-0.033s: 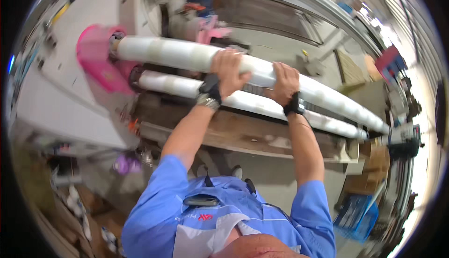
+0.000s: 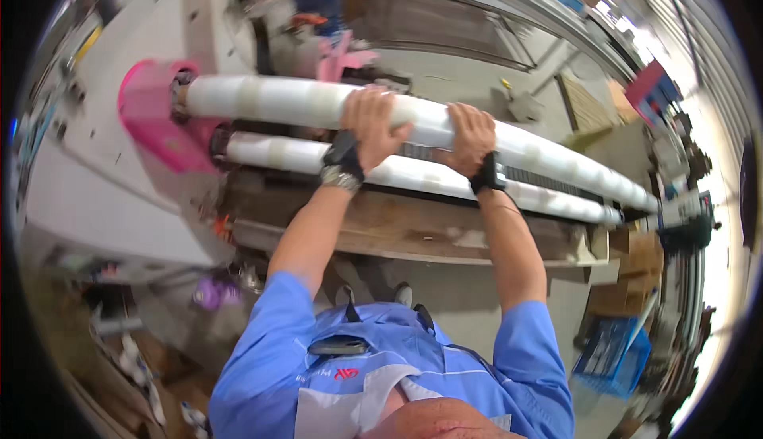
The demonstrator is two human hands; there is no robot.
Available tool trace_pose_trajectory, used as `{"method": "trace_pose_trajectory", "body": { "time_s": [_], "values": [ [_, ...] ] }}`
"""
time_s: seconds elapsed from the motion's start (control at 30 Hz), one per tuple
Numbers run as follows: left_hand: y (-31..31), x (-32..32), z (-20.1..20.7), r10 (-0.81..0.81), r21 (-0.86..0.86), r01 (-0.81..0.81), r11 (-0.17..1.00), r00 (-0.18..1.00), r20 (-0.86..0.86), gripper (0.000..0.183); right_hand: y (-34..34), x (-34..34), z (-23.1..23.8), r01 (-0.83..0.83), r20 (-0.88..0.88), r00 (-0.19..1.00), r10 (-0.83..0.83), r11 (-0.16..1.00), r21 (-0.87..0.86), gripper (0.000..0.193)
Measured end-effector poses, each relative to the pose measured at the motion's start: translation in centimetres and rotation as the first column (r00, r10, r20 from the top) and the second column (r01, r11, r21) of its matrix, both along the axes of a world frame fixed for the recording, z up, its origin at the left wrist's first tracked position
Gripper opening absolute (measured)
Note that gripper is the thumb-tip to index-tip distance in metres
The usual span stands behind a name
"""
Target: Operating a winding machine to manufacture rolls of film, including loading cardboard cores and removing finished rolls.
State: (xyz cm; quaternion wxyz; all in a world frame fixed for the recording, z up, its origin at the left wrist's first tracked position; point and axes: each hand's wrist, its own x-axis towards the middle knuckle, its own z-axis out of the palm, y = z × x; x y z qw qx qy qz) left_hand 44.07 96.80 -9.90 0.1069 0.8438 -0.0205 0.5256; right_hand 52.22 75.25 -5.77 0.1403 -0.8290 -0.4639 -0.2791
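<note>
Two long white film-wrapped rolls run side by side across a machine. My left hand (image 2: pixel 371 127) lies over the thicker far roll (image 2: pixel 270 101), its fingers bent over the top and its thumb pointing right. A short way to its right, my right hand (image 2: pixel 470 137) clasps the same roll, thumb toward the left. Both wrists carry black bands, with a metal-coloured watch on the left one. Below my wrists passes the thinner near roll (image 2: pixel 421 175), partly covered by them. At the left, both rolls end at a pink housing (image 2: pixel 143 113).
A brownish trough (image 2: pixel 373 232) with a pale front edge lies between my body and the rolls. Cardboard boxes (image 2: pixel 636 256) and a blue crate (image 2: pixel 612 351) stand at the right. A large white cabinet (image 2: pixel 103 208) is at the left, with a purple object (image 2: pixel 216 293) near its foot.
The scene has shifted slightly left in the picture, with the rolls' left ends lower. Both hands stay on the thicker roll.
</note>
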Motion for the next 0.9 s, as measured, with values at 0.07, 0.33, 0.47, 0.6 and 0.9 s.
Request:
{"method": "trace_pose_trajectory", "body": {
  "time_s": [0.07, 0.33, 0.47, 0.6, 0.9],
  "values": [
    [-0.6, -0.2, -0.1, 0.053, 0.036, -0.052, 0.998, 0.998, -0.035, 0.055, -0.7, 0.0, -1.0, 0.038, 0.017, 0.999, -0.038, 0.999, 0.006, 0.087],
    [-1.5, -0.1, 0.0, 0.094, 0.09, -0.082, 0.993, 0.987, -0.132, 0.057, -1.5, -1.5, -1.3, 0.122, -0.03, 0.992, -0.12, 0.989, 0.079, 0.084],
    [-1.2, 0.2, 0.1, 0.095, 0.108, -0.083, 0.991, 0.99, -0.108, 0.058, -1.4, -1.9, -2.0, 0.135, -0.067, 0.989, -0.128, 0.986, 0.103, 0.081],
    [-1.5, 0.1, 0.3, 0.103, 0.121, -0.086, 0.989, 0.984, -0.142, 0.057, -1.7, -2.3, -3.7, 0.172, -0.048, 0.985, -0.168, 0.978, 0.114, 0.088],
    [-1.6, 0.1, 0.3, 0.129, 0.135, -0.106, 0.985, 0.976, -0.174, 0.056, -2.2, -2.4, -3.4, 0.115, -0.13, 0.986, -0.103, 0.989, 0.092, 0.087]
  ]
}}
